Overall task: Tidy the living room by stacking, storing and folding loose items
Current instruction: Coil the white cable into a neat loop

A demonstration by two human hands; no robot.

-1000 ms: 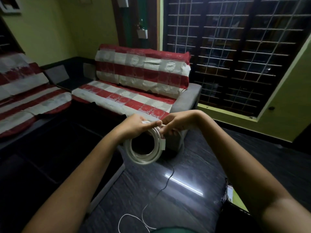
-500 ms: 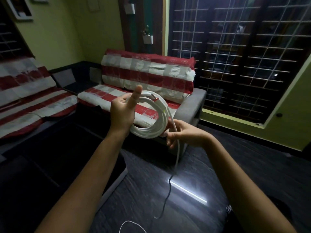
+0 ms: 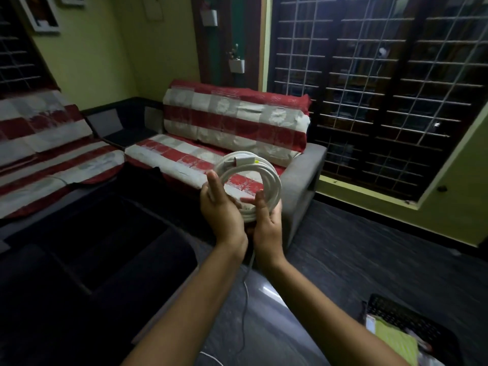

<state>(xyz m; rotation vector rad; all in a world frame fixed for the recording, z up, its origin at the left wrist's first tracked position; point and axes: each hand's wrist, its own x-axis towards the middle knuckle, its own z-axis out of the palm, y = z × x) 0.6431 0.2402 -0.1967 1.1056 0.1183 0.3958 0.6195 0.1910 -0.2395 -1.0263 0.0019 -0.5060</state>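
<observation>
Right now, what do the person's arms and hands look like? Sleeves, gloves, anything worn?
Both forearms are bare up to the frame's edge, no sleeves in view. The left hand and right hand wear no gloves; no rings, watch or bands show at fingers or wrists. Lighting is dim, so fine marks cannot be told.

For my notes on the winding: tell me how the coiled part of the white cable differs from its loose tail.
The coiled part is wound in stacked round loops; the loose tail is a single strand.
The coiled part is held up between the left hand and right hand; the loose tail hangs below them toward the dark floor.
Both belong to one cable.
</observation>
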